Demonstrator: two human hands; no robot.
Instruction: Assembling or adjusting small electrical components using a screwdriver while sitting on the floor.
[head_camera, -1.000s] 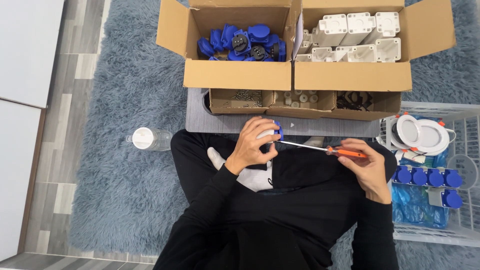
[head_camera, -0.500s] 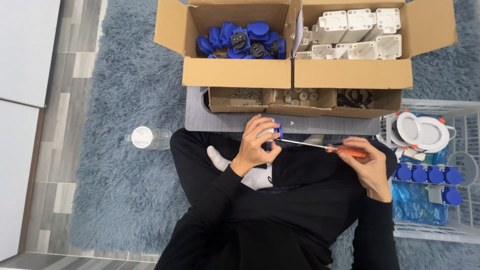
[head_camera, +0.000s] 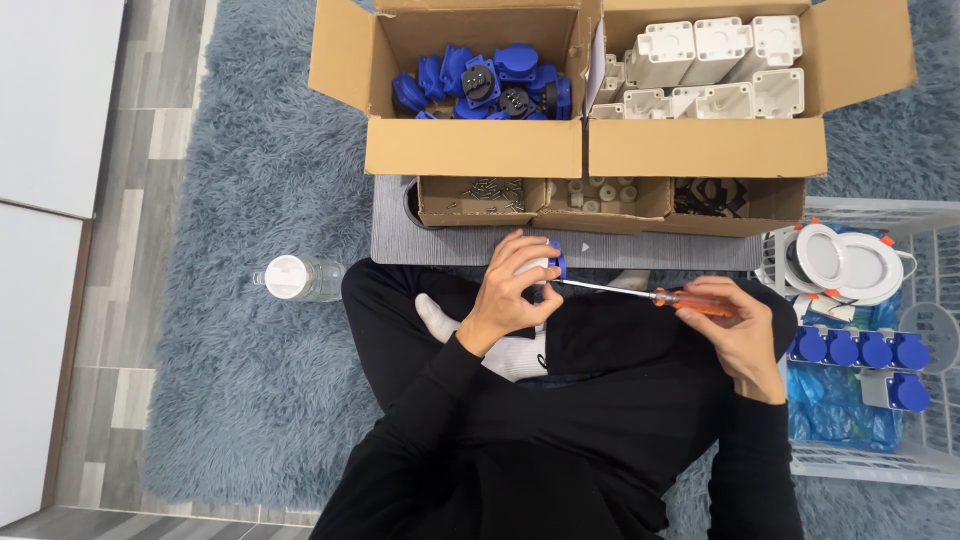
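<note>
My left hand grips a small white and blue socket part above my lap. My right hand holds a screwdriver with an orange handle; its thin metal shaft points left and its tip meets the socket part. I sit cross-legged in black clothes, a white sock showing under my left wrist. Most of the part is hidden by my fingers.
Ahead stand a cardboard box of blue socket covers, a box of white housings and a low tray of screws and small parts. A white basket at right holds round lamps and blue sockets. A water bottle lies left.
Both hands have stayed almost in place with the screwdriver tip at the part; only small shifts of fingers and wrist show.
</note>
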